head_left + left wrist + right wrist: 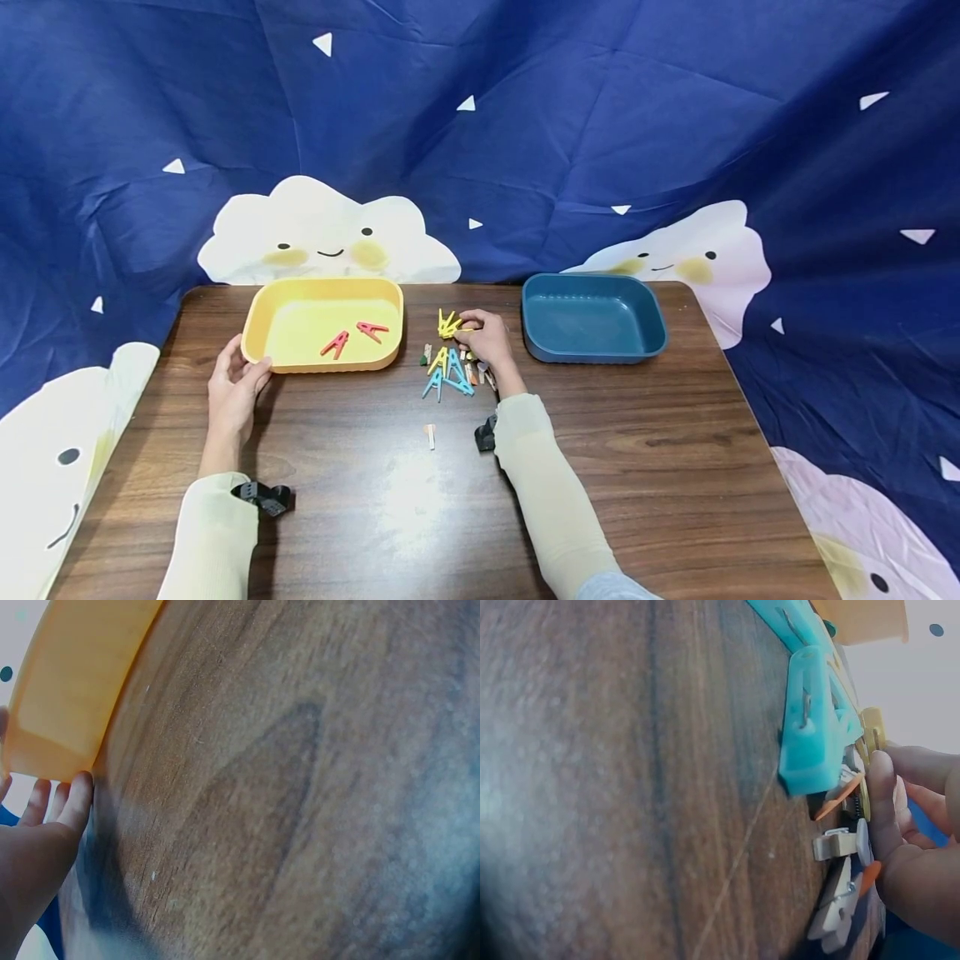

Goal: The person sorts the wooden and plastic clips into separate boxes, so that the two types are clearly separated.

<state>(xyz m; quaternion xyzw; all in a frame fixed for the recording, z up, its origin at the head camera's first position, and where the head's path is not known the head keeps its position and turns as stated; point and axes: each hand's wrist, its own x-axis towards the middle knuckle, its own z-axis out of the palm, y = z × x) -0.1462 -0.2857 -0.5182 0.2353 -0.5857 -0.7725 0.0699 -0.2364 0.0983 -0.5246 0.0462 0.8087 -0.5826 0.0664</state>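
My right hand (486, 335) reaches left into a pile of small clothespins (452, 367) in the middle of the table and pinches a yellow clothespin (448, 324) at the pile's far end. In the right wrist view the curled fingers (881, 802) sit beside a turquoise clothespin (810, 727) and several beige and orange ones. My left hand (235, 386) rests against the near left corner of a yellow tray (330, 363), with straight fingers (75, 801) touching the tray wall (75, 690). Two red clothespins (352, 337) lie in that tray.
A dark blue tray (592, 353) with nothing visible in it stands right of the pile. One pale clothespin (430, 433) lies alone nearer me. The brown wooden table (660, 467) is backed by a blue cloth with clouds.
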